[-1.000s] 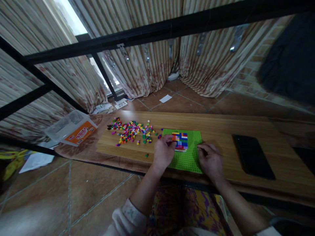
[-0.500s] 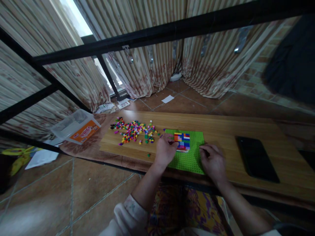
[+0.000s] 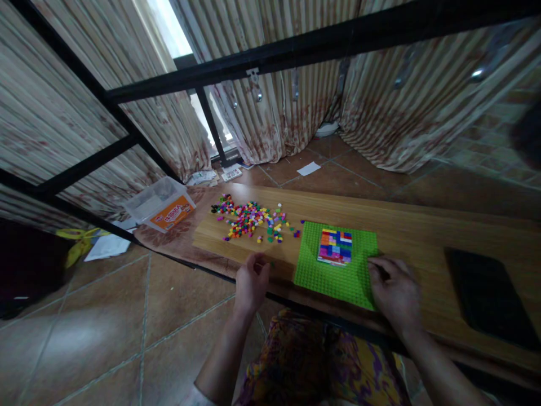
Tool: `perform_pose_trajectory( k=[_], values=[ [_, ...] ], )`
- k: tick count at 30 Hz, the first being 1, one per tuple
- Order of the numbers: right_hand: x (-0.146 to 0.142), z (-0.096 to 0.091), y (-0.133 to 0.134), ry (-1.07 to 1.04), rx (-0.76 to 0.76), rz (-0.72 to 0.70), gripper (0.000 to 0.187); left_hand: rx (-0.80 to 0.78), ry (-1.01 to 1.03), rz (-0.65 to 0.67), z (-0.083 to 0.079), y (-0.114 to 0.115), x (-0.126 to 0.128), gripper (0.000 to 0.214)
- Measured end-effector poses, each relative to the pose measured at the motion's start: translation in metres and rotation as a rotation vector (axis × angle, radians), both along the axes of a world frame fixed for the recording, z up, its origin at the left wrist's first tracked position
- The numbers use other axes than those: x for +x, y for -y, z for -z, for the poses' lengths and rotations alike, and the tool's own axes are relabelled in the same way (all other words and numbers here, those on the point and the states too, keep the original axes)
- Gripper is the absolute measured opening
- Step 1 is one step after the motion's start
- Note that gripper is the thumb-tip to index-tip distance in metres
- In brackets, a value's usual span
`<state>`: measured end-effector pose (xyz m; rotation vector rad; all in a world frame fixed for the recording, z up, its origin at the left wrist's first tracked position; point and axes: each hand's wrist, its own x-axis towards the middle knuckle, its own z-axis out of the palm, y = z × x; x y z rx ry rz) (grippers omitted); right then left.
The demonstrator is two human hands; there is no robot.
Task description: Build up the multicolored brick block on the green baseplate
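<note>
My left hand [image 3: 252, 283] is over the front edge of the wooden board, its thumb and curled fingers a little apart with nothing visible between them. Just right of its fingertips is a small green brick [image 3: 271, 264]. My right hand [image 3: 395, 288] pinches the right edge of the green studded baseplate [image 3: 310, 270], fingers curled. On that baseplate sits a square block of small bricks [image 3: 335, 246] in red, orange, blue, white and other colours. Neither hand touches the block.
Loose coloured bricks [image 3: 249, 217] are scattered on the left of the wooden board [image 3: 406, 223]. A clear plastic box [image 3: 146, 203] with an orange label stands beyond them. At the right lies a black phone-like slab [image 3: 486, 293]. A dark metal frame [image 3: 296, 56] crosses behind.
My left hand has moved off the brick block, left and toward me, near the lone green brick. My right hand stays at the baseplate edge. The whole view has shifted.
</note>
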<state>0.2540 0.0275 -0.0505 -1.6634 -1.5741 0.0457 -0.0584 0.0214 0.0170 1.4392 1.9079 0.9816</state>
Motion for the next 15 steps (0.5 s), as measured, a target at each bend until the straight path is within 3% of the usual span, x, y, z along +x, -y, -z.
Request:
perform_pose_trajectory(
  k=[3, 7, 15],
  values=[
    [0.001, 0.001, 0.0, 0.009, -0.007, 0.009, 0.033, -0.023, -0.133, 0.011, 0.008, 0.008, -0.01, 0.026],
    [0.003, 0.003, 0.0, 0.032, -0.014, 0.014, 0.032, -0.002, -0.25, 0.104, 0.013, 0.006, -0.001, 0.025],
    [0.005, 0.002, 0.001, 0.064, -0.005, -0.014, 0.031, -0.068, -0.435, 0.143, 0.012, -0.005, 0.013, 0.02]
  ],
)
